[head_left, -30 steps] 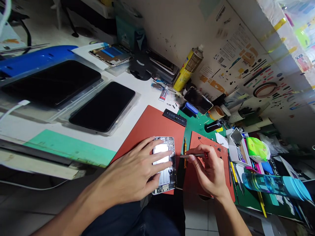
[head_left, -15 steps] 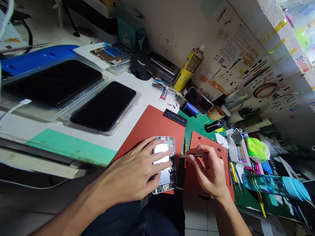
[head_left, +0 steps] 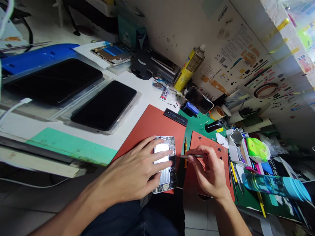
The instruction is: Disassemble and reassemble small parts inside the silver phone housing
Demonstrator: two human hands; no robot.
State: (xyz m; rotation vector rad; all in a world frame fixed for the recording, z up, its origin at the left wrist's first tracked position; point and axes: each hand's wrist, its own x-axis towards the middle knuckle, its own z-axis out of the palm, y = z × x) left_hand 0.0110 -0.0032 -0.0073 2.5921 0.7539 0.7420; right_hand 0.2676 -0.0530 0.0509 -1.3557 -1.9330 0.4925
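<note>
An opened phone frame (head_left: 165,178) with bare metal and small parts inside lies at the near edge of a red mat (head_left: 145,131). Across it rests my left hand (head_left: 140,167), fingers spread over the inside, thumb at its lower left part. My right hand (head_left: 209,167) pinches a thin metal tool, tweezers or a driver (head_left: 194,156), whose tip points left, a little to the right of the frame and apart from it. Beneath that tool a gold screwdriver (head_left: 185,144) lies upright in view between the two red mats. A black battery (head_left: 175,117) sits at the first mat's far edge.
Two dark-screened devices (head_left: 104,105) lie on clear boxes at the left. A yellow spray can (head_left: 189,68) and a propped phone (head_left: 199,100) stand at the back. To the right are a parts box (head_left: 240,149), pens and a blue bottle (head_left: 273,186).
</note>
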